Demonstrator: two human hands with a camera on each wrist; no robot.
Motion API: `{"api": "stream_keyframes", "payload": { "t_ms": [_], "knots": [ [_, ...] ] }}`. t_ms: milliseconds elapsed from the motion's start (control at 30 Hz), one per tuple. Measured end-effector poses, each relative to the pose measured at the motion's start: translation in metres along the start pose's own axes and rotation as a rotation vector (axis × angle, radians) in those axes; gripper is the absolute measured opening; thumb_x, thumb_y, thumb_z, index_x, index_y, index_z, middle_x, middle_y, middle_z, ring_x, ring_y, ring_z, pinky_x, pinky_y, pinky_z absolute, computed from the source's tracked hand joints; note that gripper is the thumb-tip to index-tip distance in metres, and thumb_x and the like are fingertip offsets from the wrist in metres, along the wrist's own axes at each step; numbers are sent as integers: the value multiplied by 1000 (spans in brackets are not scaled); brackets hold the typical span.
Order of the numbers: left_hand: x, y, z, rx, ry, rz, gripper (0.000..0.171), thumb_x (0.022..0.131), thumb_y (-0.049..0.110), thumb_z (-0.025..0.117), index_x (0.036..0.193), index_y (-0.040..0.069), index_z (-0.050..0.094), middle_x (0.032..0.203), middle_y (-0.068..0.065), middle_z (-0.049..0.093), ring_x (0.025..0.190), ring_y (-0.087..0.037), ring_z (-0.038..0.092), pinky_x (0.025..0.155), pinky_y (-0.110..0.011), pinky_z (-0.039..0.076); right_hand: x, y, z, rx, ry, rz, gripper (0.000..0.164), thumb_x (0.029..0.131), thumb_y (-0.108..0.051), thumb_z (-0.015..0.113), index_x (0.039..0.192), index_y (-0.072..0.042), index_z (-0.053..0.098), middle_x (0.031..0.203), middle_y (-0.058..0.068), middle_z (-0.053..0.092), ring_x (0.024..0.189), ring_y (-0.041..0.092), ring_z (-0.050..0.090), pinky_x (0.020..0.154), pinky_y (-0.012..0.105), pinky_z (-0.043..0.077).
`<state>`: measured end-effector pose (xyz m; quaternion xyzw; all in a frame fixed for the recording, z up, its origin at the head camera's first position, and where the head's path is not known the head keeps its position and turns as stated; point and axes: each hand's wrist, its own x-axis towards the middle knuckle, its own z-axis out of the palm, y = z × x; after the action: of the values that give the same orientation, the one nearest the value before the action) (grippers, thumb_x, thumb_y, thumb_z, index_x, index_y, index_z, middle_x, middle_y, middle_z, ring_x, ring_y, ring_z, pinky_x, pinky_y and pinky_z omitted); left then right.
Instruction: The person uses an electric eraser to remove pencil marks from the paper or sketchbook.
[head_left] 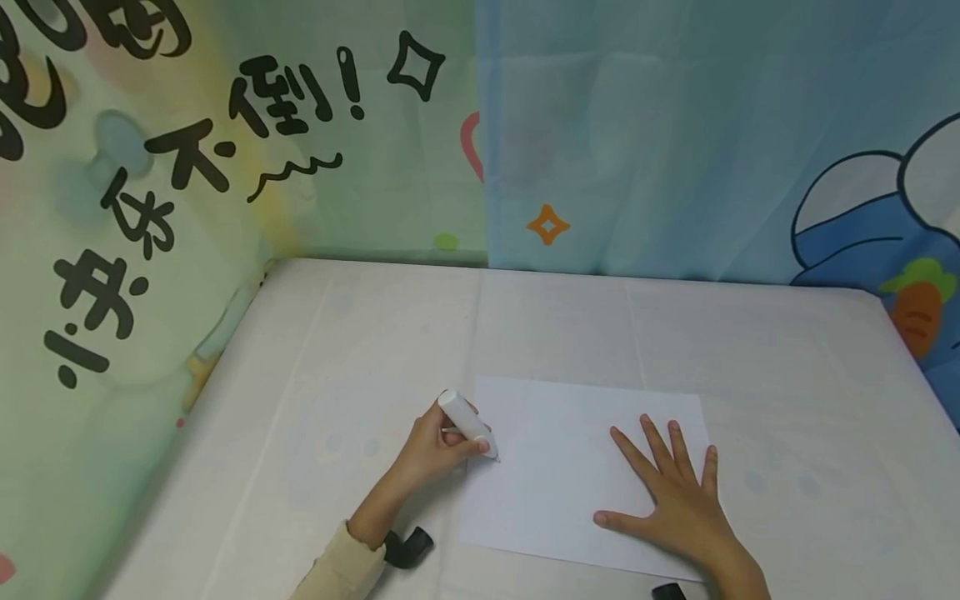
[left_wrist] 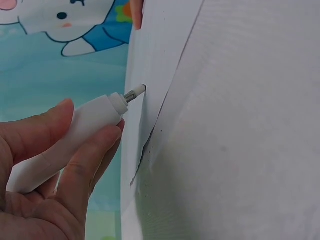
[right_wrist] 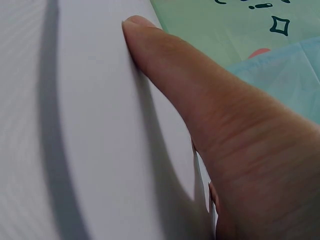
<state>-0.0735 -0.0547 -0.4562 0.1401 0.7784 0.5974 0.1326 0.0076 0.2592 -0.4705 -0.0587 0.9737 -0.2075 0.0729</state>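
Observation:
A white, pen-shaped electric eraser (head_left: 467, 418) is gripped between the thumb and fingers of my left hand (head_left: 431, 450). In the left wrist view the eraser (left_wrist: 82, 132) has a slotted metal collet holding a small white tip, which meets the sheet or sits just above it. The blank white paper (head_left: 547, 492) lies on the table, and the tip is near its left edge. My right hand (head_left: 682, 504) rests on the right part of the paper with fingers spread. Its thumb (right_wrist: 195, 90) lies straight along the sheet in the right wrist view.
A white cloth (head_left: 360, 358) covers the table. Printed curtains (head_left: 637, 150) hang behind it and along the left side. Black wrist-worn pieces (head_left: 408, 548) show beside the left wrist and at the bottom edge near the right one.

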Motion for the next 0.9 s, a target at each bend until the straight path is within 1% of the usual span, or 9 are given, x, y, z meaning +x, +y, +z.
{"api": "stream_keyframes", "payload": {
  "t_ms": [200,433,600,733,900],
  "knots": [
    [-1,0,-2,24,-26,16,39,82,3,77,112,-3,52,105,-22,71,91,-31,70,77,-24,52,0,0,0,1,-3,-3,108,70,-70,71,156,-34,16,163,17,4,146,40,-18,104,65,-27],
    [-2,-1,-2,10,-54,-1,38,82,3,76,111,-2,52,106,-23,70,86,-25,71,70,-20,52,0,1,1,-1,2,-9,108,70,-70,71,156,-34,17,163,16,5,147,40,-17,104,65,-26],
    [-2,0,-3,8,-65,-9,39,83,4,76,112,-3,51,106,-23,70,86,-26,71,70,-20,52,0,0,0,-3,-2,-10,108,71,-70,71,156,-34,16,163,16,4,146,39,-18,103,65,-27],
    [-3,0,-2,4,-73,-16,40,82,3,76,112,-4,51,106,-24,70,87,-30,71,69,-18,52,0,1,0,-7,-4,-11,108,71,-71,71,156,-34,16,163,16,3,146,39,-19,103,65,-27],
    [-3,1,-1,-18,-64,-26,40,82,1,76,113,-4,51,106,-25,70,87,-33,71,68,-17,52,0,1,1,-10,-15,-7,108,71,-71,70,156,-34,15,163,16,3,146,39,-19,103,66,-27]
  ]
}}
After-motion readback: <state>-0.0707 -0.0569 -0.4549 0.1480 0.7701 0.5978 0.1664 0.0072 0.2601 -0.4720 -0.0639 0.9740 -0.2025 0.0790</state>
